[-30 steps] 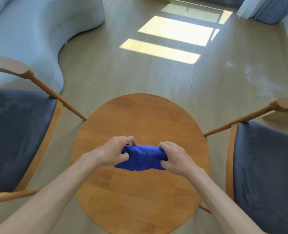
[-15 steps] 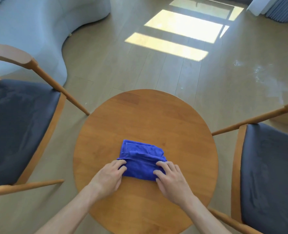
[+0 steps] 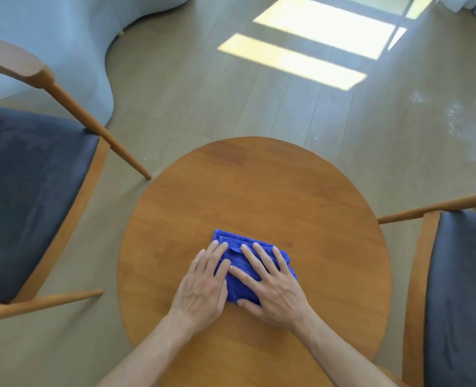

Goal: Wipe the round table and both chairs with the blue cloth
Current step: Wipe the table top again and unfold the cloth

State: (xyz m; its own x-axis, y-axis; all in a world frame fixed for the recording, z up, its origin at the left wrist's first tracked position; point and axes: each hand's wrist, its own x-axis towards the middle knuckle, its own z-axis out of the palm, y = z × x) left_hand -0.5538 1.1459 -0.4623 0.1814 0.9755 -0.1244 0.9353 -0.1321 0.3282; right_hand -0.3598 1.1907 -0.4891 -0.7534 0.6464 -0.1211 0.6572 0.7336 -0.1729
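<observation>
Now your left hand (image 3: 203, 286) and right hand (image 3: 270, 283) lie flat, fingers straight, side by side on the blue cloth (image 3: 236, 286). It sits under them on the round worktop (image 3: 259, 191), toward its 6 o'clock edge.

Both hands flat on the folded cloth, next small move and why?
Probably slide the blue cloth forward across the round table. Left hand and right hand press it flat with straight fingers near the table's near side, and the far half of the top lies bare beyond it.
</observation>
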